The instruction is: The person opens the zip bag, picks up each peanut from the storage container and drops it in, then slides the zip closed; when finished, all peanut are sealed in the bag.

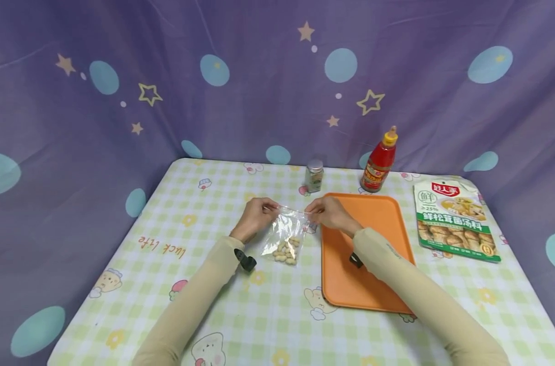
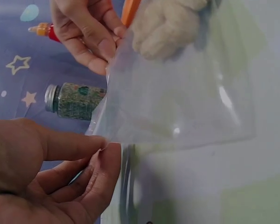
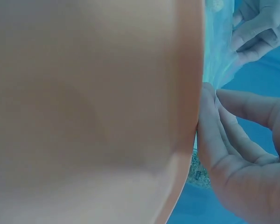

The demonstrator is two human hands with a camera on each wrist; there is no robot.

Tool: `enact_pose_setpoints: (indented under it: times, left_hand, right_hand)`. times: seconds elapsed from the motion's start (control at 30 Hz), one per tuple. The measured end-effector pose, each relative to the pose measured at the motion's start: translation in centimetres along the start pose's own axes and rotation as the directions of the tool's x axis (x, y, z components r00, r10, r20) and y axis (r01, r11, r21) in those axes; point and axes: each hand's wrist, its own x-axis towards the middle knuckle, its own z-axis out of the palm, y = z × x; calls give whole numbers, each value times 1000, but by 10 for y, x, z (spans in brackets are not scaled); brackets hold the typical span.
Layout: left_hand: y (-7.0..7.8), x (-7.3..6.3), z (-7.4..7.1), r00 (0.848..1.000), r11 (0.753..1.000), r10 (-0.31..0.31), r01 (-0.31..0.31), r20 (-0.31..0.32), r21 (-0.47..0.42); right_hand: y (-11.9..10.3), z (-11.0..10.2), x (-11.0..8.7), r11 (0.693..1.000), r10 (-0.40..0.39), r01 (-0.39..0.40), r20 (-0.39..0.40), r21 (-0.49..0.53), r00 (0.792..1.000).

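Observation:
A clear zip bag [image 1: 286, 229] with several peanuts [image 1: 286, 251] at its bottom hangs between the two hands in the head view. My left hand [image 1: 257, 216] pinches its top left corner between thumb and forefinger. The top right corner is pinched by my right hand [image 1: 329, 212], beside the orange tray. In the left wrist view the bag [image 2: 186, 107] spreads out from the left thumb and forefinger, peanuts [image 2: 165, 28] bunched at the top. Thumb and finger of the right hand [image 3: 247, 140] meet on the bag's edge in the right wrist view.
An orange tray [image 1: 350, 284] lies under the right forearm. Behind it stand a small spice jar [image 1: 314, 176] and a red sauce bottle [image 1: 379, 162] with a yellow cap. At the right, a soup seasoning pouch [image 1: 456, 218] lies on the checked tablecloth [image 1: 213, 198].

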Motion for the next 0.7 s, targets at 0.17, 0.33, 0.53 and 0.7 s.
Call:
enact_pose_setpoints:
  times: [0.17, 0.33, 0.53, 0.7]
  left_hand:
    - [1, 5, 3, 1000, 1000, -5, 5, 14, 17]
    - [2, 7, 2, 999, 992, 31, -32, 9, 121]
    - [4, 4, -7, 994, 970, 109, -107, 1, 220]
    - [6, -6, -14, 958, 910, 280, -283, 54, 303]
  right_hand:
    - [-1, -2, 2, 997, -25, 24, -20, -76, 999]
    - [-3, -8, 1, 990, -33, 25, -59, -136, 998]
    - [-4, -18, -10, 984, -95, 78, -105, -162, 990]
    - [-5, -25, -28, 968, -200, 181, -103, -173, 974]
